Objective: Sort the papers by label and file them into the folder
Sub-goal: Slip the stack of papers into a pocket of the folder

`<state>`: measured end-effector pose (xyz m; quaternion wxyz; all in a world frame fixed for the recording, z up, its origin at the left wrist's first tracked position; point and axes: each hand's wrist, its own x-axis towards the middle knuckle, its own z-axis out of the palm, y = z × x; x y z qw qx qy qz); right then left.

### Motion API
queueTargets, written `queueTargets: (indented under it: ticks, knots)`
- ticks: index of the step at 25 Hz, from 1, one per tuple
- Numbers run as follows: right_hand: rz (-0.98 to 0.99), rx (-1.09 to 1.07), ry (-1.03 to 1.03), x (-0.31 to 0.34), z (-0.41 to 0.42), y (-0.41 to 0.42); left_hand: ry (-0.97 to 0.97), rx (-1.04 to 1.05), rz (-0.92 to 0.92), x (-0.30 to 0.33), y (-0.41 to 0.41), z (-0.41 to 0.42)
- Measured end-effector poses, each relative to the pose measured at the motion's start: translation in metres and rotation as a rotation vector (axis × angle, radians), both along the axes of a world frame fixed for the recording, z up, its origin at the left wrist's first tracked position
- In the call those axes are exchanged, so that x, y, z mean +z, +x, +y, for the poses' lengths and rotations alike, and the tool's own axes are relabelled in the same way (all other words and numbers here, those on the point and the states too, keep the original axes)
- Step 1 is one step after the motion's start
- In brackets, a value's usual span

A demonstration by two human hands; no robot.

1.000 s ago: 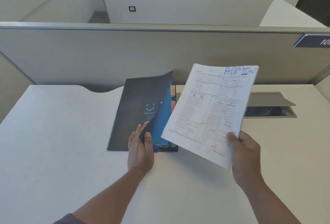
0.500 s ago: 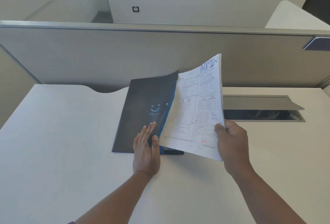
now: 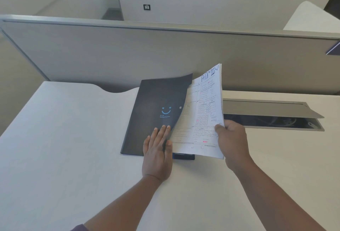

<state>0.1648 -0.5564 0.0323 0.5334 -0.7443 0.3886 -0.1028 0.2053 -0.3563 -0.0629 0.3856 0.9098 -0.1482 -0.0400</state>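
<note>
A dark folder [image 3: 154,109] with a blue smiley print lies on the white desk, its front cover lifted at the right edge. My left hand [image 3: 157,149] holds that cover up, fingers on its outside, thumb under the edge. My right hand [image 3: 232,138] grips a printed paper stack [image 3: 200,120] marked "ADMIN" in blue ink at its top. The stack's left edge sits under the raised cover, inside the folder. The folder's inner pockets are hidden by the paper.
A grey partition wall [image 3: 128,54] runs along the desk's back edge. To the right of the folder an open cable tray with a raised grey lid [image 3: 266,109] is set into the white desk [image 3: 64,138].
My right hand has carried the ADMIN papers left and turned them edge-on, sliding them under the lifted folder cover. My left hand kept holding the cover up.
</note>
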Motion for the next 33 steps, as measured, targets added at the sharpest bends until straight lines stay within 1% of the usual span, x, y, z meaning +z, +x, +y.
queueTargets:
  ticks: [4, 9, 16, 20, 24, 28, 33]
  knots:
    - [0.030, 0.037, 0.070, -0.012, 0.006, 0.020, 0.085, -0.043, -0.049, 0.000, 0.000, 0.000]
    - [0.050, 0.070, 0.154, -0.026, 0.026, 0.040, 0.102, -0.071, -0.091, -0.002, 0.000, 0.001]
    - [0.100, 0.175, 0.225, -0.035, 0.045, 0.061, 0.109, -0.079, -0.085, -0.001, 0.001, 0.001]
    - [0.086, 0.147, 0.195, -0.039, 0.047, 0.067, 0.125, -0.094, -0.088, 0.000, 0.002, 0.001]
    - [0.077, 0.063, 0.176, -0.050, 0.045, 0.066, 0.136, -0.098, -0.117, 0.000, 0.002, 0.001]
    - [0.032, 0.093, 0.304, -0.059, 0.060, 0.068, 0.130, -0.112, -0.144, -0.002, 0.001, -0.001]
    - [0.023, 0.091, 0.561, -0.063, 0.068, 0.073, 0.112, -0.124, -0.128, -0.004, 0.003, -0.001]
